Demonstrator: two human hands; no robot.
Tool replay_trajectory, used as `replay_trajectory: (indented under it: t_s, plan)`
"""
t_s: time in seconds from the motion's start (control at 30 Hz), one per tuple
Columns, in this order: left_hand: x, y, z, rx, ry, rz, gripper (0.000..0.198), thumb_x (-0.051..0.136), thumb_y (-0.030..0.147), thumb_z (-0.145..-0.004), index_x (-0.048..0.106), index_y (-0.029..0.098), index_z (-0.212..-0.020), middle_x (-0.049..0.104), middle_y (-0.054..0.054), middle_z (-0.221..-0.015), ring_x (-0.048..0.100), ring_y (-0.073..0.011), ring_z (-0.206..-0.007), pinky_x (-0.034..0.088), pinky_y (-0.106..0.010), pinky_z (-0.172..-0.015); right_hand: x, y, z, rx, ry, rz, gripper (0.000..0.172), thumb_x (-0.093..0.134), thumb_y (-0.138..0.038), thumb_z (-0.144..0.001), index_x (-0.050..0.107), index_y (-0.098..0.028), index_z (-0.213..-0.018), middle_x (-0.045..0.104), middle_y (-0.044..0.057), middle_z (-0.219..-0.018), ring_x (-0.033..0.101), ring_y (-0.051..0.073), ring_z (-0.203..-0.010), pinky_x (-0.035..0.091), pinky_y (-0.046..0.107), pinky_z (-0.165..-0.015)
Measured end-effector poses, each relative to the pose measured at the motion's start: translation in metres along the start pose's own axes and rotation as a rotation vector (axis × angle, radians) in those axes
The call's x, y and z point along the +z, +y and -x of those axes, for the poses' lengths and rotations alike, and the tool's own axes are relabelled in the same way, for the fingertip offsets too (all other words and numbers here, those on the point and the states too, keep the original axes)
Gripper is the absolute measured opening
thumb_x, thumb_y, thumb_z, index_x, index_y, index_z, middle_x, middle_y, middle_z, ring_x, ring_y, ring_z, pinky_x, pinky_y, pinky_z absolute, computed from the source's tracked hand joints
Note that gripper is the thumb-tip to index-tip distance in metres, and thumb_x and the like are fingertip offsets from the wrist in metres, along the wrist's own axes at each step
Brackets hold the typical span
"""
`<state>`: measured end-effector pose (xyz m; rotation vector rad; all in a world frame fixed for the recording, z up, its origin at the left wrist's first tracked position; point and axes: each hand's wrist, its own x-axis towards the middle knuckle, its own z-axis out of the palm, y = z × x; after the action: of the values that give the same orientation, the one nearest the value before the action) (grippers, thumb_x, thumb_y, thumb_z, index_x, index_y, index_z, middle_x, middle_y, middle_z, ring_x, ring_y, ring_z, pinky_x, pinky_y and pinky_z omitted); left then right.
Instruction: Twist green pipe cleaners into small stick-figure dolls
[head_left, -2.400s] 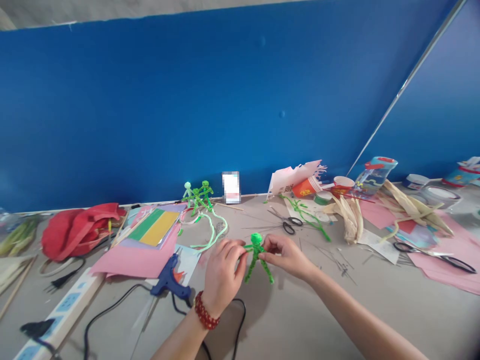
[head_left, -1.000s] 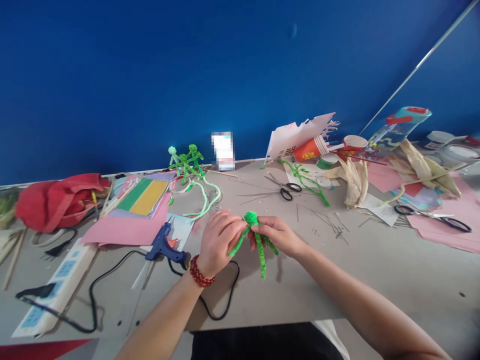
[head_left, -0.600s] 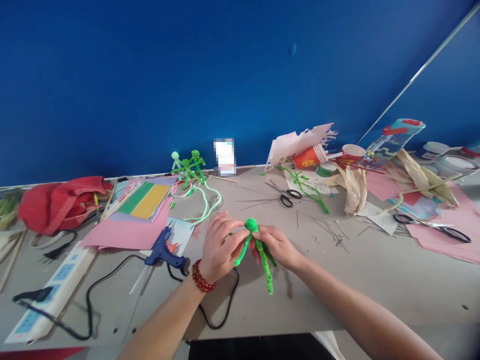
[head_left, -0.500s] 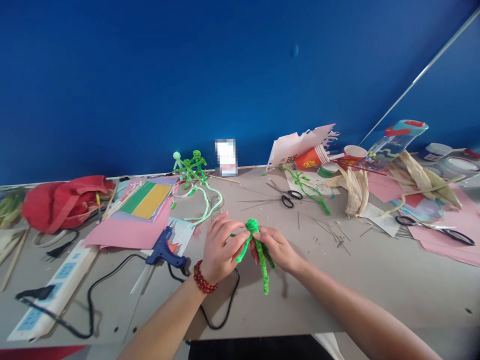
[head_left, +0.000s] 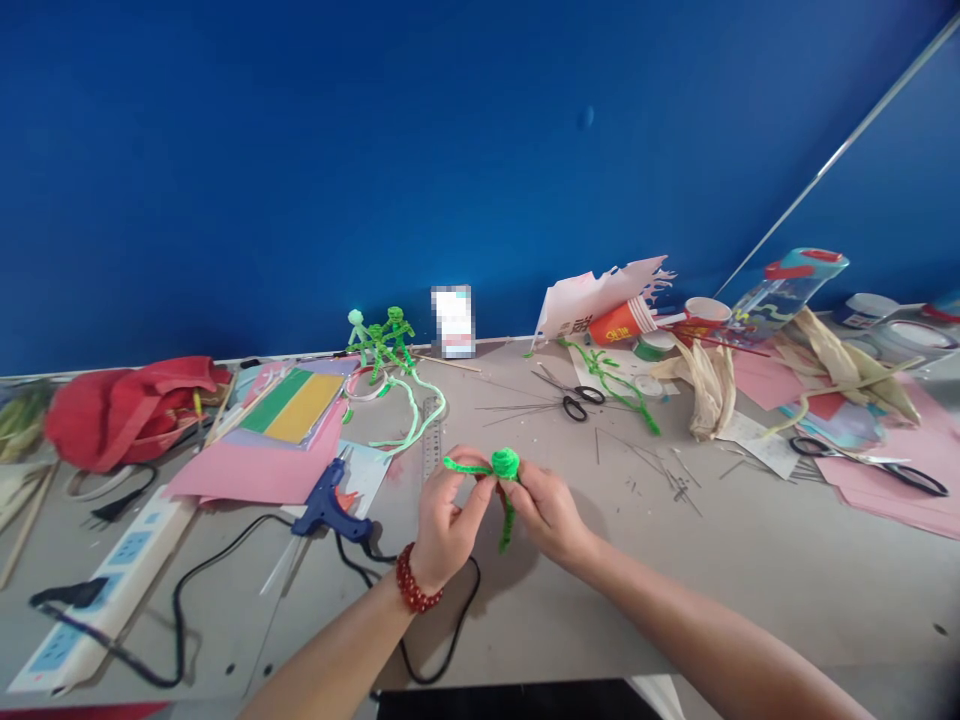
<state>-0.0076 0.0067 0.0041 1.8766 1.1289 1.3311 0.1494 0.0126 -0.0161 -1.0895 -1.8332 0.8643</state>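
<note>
Between my two hands is a bright green pipe-cleaner figure [head_left: 505, 463] with a round coiled head and thin fuzzy limbs. One limb points left over my left hand [head_left: 450, 515], whose thumb and fingers pinch the figure just below the head. My right hand [head_left: 551, 508] grips it from the other side, fingertips close under the head. Another limb hangs down between the hands; the rest of the body is hidden by my fingers. Several similar green figures [head_left: 382, 338] stand at the back, by the wall. A metal ruler [head_left: 432, 440] lies just beyond my left hand.
Left are a blue glue gun [head_left: 330, 505] with a black cord, a white power strip [head_left: 112, 580], pink paper [head_left: 262, 470] and a red bag [head_left: 135, 410]. Black-handled scissors [head_left: 576, 402], thin wires [head_left: 667, 470], dried husks [head_left: 709, 390] and a red paper cup [head_left: 622, 322] lie right.
My left fingers have closed in from a spread pose to a pinch under the head. The figure has turned, so a limb now points left and fewer legs hang down.
</note>
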Motion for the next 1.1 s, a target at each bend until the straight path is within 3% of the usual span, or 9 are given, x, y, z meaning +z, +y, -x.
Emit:
replay_trajectory:
  t_s: [0.13, 0.3, 0.47, 0.73, 0.97, 1.1]
  plan:
    - [0.000, 0.001, -0.002, -0.114, -0.017, 0.111, 0.012, 0.051, 0.023, -0.092, 0.061, 0.017, -0.090, 0.064, -0.008, -0.091, 0.061, -0.0200, -0.087, 0.051, -0.032, -0.077, -0.003, -0.002, 0.000, 0.024, -0.009, -0.082, 0.029, 0.041, -0.038, -0.094, 0.045, -0.022, -0.071, 0.047, 0.000, -0.066, 0.044, 0.014, -0.059, 0.036, 0.026, -0.059]
    - [-0.004, 0.000, -0.006, -0.004, -0.019, 0.020, 0.012, 0.052, 0.021, -0.092, 0.063, 0.017, -0.090, 0.065, -0.008, -0.089, 0.061, -0.0204, -0.089, 0.049, -0.035, -0.081, -0.012, -0.001, -0.004, 0.104, -0.026, -0.376, 0.020, 0.053, -0.040, -0.090, 0.056, -0.020, -0.092, 0.053, 0.002, -0.081, 0.050, 0.015, -0.072, 0.041, 0.025, -0.065]
    - [-0.005, -0.001, -0.007, 0.048, -0.062, 0.019, 0.013, 0.052, 0.020, -0.092, 0.064, 0.018, -0.094, 0.066, -0.007, -0.088, 0.062, -0.0198, -0.089, 0.049, -0.034, -0.079, -0.015, -0.002, -0.006, 0.146, -0.022, -0.502, 0.020, 0.060, -0.039, -0.085, 0.056, -0.020, -0.090, 0.054, 0.001, -0.080, 0.052, 0.015, -0.071, 0.044, 0.026, -0.064]
    - [-0.003, 0.000, -0.007, -0.035, -0.099, 0.147, 0.013, 0.052, 0.022, -0.092, 0.063, 0.017, -0.087, 0.061, -0.005, -0.083, 0.058, -0.0175, -0.080, 0.047, -0.030, -0.075, -0.015, 0.001, -0.005, 0.017, 0.033, -0.454, 0.026, 0.061, -0.030, -0.086, 0.058, -0.023, -0.111, 0.061, 0.006, -0.103, 0.060, 0.017, -0.085, 0.050, 0.028, -0.075]
    - [-0.001, 0.004, -0.001, -0.241, -0.153, 0.367, 0.013, 0.053, 0.029, -0.091, 0.059, 0.017, -0.091, 0.056, -0.004, -0.086, 0.054, -0.0169, -0.081, 0.045, -0.028, -0.073, -0.010, 0.005, -0.005, -0.054, 0.114, -0.344, 0.020, 0.061, -0.025, -0.085, 0.059, -0.022, -0.105, 0.063, 0.004, -0.092, 0.060, 0.016, -0.077, 0.051, 0.026, -0.069]
    - [0.004, 0.006, 0.002, -0.290, -0.095, 0.406, 0.012, 0.054, 0.029, -0.091, 0.057, 0.018, -0.090, 0.054, -0.002, -0.082, 0.052, -0.0152, -0.078, 0.044, -0.026, -0.072, -0.005, 0.003, -0.004, -0.056, 0.126, -0.336, 0.020, 0.061, -0.021, -0.084, 0.059, -0.022, -0.103, 0.062, 0.002, -0.088, 0.059, 0.014, -0.073, 0.050, 0.024, -0.066]
